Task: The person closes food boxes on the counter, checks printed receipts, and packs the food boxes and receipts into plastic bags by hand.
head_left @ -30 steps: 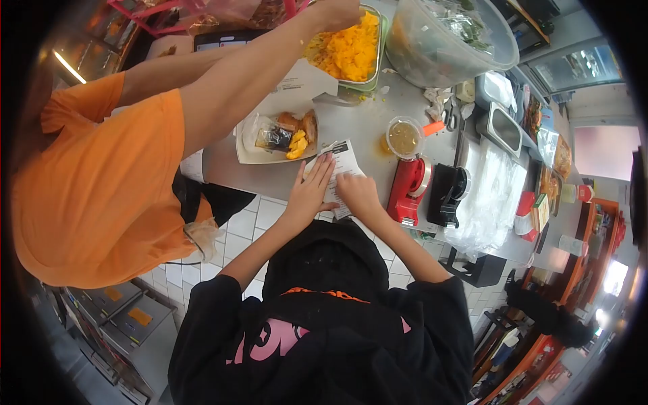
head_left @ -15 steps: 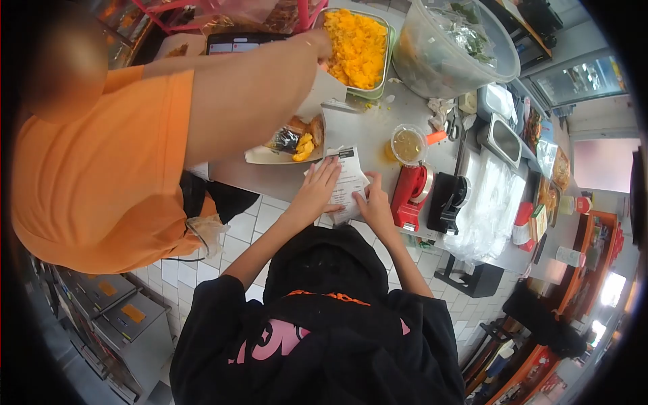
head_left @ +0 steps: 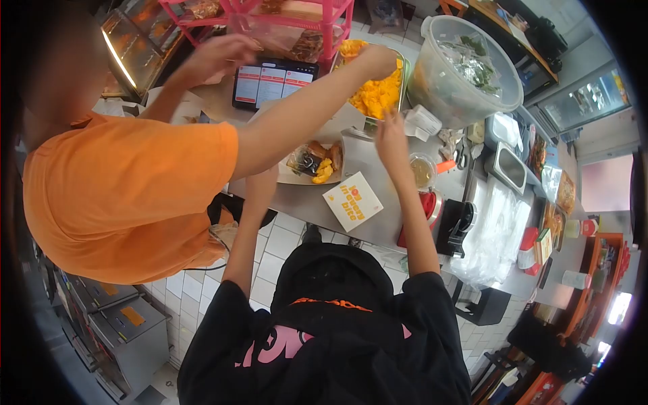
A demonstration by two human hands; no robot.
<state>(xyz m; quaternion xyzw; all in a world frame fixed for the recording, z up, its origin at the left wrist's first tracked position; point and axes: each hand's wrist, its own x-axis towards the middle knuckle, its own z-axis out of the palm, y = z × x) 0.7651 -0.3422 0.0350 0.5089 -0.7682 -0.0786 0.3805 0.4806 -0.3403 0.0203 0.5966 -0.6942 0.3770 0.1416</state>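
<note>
My right hand (head_left: 391, 138) is raised at the near edge of a rectangular container (head_left: 406, 81) of shredded orange-yellow food (head_left: 378, 96). Its fingers are blurred, so their grip is unclear. Just right of it is a folded white paper (head_left: 423, 122). My left hand (head_left: 262, 181) is at the left end of an open paper food box (head_left: 297, 179), its fingers hidden behind a co-worker's arm. Inside that box are browned pieces, a dark packet (head_left: 305, 164) and yellow food (head_left: 324, 171). Between my forearms, a closed white box (head_left: 353, 202) printed "joy in every bite" lies on the metal counter (head_left: 388, 196).
A co-worker in an orange shirt (head_left: 135, 196) leans in from the left, one hand (head_left: 378, 62) over the yellow food. A tablet (head_left: 273, 82) stands behind. To the right are a big clear tub (head_left: 466, 74), a lidded cup (head_left: 423, 170), tape dispensers (head_left: 456, 226) and plastic bags (head_left: 496, 223).
Both my hands have left the printed paper and moved apart and forward. The white lettered box now shows where the paper was. The co-worker's arm has moved, and the tablet shows more fully.
</note>
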